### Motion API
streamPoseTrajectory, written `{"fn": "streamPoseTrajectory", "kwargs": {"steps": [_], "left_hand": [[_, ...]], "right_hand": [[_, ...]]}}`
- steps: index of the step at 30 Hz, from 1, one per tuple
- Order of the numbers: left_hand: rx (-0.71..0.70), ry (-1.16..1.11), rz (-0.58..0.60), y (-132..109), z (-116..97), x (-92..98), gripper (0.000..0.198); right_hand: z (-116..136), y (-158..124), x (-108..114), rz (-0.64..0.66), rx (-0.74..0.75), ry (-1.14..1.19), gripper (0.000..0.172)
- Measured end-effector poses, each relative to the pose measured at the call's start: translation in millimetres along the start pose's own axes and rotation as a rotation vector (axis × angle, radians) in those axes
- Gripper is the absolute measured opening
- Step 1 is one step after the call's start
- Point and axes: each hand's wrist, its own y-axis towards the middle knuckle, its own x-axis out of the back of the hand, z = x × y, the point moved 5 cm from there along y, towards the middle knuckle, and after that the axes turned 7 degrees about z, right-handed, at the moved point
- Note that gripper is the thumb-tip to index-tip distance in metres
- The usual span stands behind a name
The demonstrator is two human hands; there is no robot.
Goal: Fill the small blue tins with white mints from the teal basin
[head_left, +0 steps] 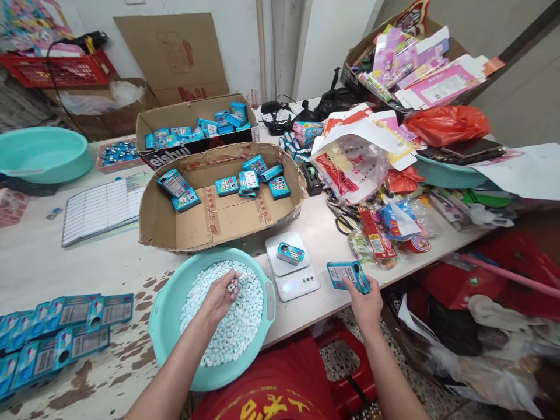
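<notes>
My left hand is over a turquoise basin of small pale candies. Its fingers are curled around a few of them. Off to the right, my right hand grips a small blue candy box by its near end, above the table edge. Between the two hands stands a white digital scale, with another blue box lying on its plate. A dark round opening shows on that box.
Behind the basin, a cardboard tray contains several blue boxes; a second carton stands beyond it. Rows of blue boxes lie at left. Scissors and packaged sweets clutter the right side, near the table edge.
</notes>
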Motion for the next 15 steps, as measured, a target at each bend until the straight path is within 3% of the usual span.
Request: {"fn": "streamPoseTrajectory", "kwargs": {"steps": [7, 10, 15], "left_hand": [[-0.094, 0.189, 0.177, 2, -19, -32.7, 0.022], [-0.138, 0.339, 0.207, 8, -28, -55.7, 0.015], [-0.359, 0.683, 0.184, 25, -33, -102.9, 0.011]], "right_hand": [[-9, -33, 42, 0.006, -0.122, 0.078, 0.059], [-17, -44, 48, 0.024, -0.151, 0.083, 0.058], [-21, -58, 45, 0.048, -0.174, 0.144, 0.055]]}}
